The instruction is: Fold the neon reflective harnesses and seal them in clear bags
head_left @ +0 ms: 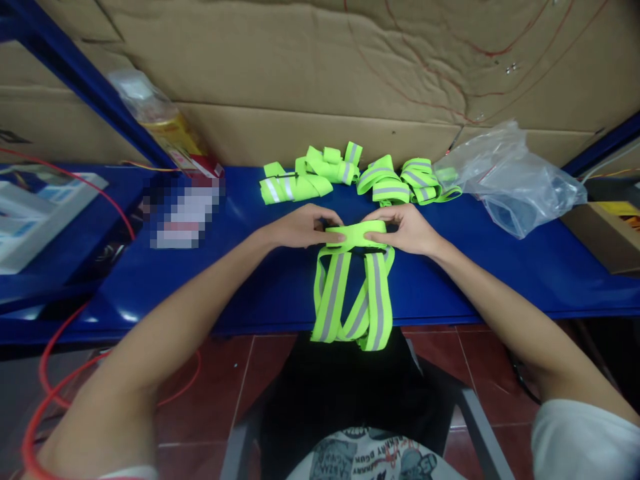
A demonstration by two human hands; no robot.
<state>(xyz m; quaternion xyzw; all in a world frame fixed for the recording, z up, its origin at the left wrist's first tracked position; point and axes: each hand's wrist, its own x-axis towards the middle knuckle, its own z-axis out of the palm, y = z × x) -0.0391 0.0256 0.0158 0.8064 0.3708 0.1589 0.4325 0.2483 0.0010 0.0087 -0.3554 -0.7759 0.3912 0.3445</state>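
Note:
Between my two hands is a neon yellow-green reflective strap (329, 300) with a grey stripe down its bands. My left hand (305, 227) pinches the left end of its top band, thumb in front. On the opposite end, my right hand (404, 229) pinches the same band with thumb and fingers. Below them the strap's loops hang crossed over the table's front edge, down toward my lap. Behind my hands lie several folded straps of the same kind: a flat bundle (295, 188) at left, a looser bundle (333, 163), and coiled bundles (384, 181) to the right.
The blue table (250, 267) backs onto a cardboard panel (280, 73). A clear plastic bag (525, 183) lies at right, near a cardboard box (597, 233). A bottle (165, 123) stands at back left. A red hose (45, 373) loops at left, beside a white tray (55, 220).

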